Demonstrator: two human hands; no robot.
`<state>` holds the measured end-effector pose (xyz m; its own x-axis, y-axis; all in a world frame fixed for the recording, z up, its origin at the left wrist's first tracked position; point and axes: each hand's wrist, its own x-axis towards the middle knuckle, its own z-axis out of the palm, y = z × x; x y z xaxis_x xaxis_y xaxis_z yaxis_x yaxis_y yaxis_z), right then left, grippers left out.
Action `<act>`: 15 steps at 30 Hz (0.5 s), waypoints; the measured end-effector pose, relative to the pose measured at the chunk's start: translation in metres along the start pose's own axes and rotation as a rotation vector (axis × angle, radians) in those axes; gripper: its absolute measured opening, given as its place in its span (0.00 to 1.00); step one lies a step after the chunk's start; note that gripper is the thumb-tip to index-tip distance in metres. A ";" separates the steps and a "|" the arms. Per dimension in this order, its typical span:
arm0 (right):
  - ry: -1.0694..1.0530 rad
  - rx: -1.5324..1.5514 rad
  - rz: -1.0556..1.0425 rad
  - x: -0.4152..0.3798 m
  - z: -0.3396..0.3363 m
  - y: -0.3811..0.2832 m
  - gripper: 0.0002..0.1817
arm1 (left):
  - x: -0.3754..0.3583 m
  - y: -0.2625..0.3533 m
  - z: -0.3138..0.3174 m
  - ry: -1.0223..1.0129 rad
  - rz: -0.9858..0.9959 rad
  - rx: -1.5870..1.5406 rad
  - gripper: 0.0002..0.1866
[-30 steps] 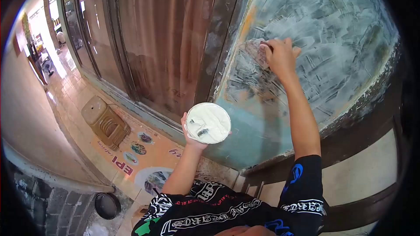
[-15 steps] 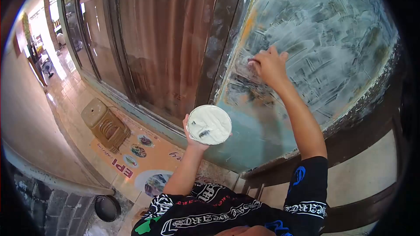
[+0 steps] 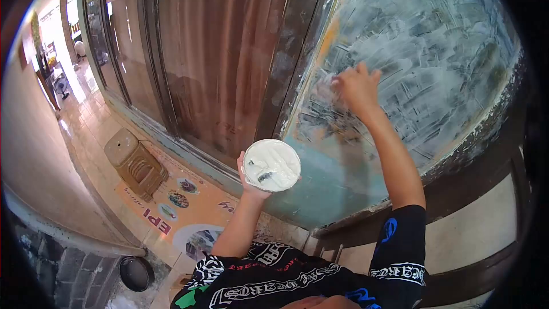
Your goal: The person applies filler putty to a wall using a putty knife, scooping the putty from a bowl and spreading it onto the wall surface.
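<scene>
My left hand grips a round tub of white putty from below and the side, its open top facing up. The putty has a smooth surface with a few dark marks. My right hand is at the wall, fingers closed round a small putty scraper that is blurred and mostly hidden. Its blade appears to be against the wall. Around it the blue-green wall is covered with streaky whitish putty strokes over dark patches. Below the hand, a smoother blue-green strip shows no streaks.
Left of the wall are a dark door frame and glass with a brown curtain behind. A brown plastic stool stands on the tiled floor beside an orange printed banner. A dark round pan lies lower left.
My right hand has shifted slightly right along the wall, with the scraper blurred. The tub in my left hand has moved slightly left and down in view.
</scene>
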<state>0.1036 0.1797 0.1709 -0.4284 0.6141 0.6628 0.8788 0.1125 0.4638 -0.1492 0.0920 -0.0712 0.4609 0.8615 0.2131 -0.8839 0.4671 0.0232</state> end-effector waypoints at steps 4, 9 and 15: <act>0.086 0.084 0.244 0.035 -0.068 0.031 0.11 | 0.000 0.000 0.001 -0.033 -0.025 -0.014 0.47; 0.009 0.213 0.155 -0.001 -0.040 -0.001 0.11 | -0.004 0.006 -0.001 0.024 0.003 -0.030 0.47; -0.059 -0.019 0.091 0.006 -0.022 0.012 0.10 | 0.000 0.006 -0.005 -0.022 0.006 -0.020 0.45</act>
<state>0.1070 0.1675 0.1928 -0.3337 0.6661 0.6670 0.9089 0.0396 0.4152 -0.1545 0.0958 -0.0765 0.4536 0.8598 0.2347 -0.8848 0.4660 0.0028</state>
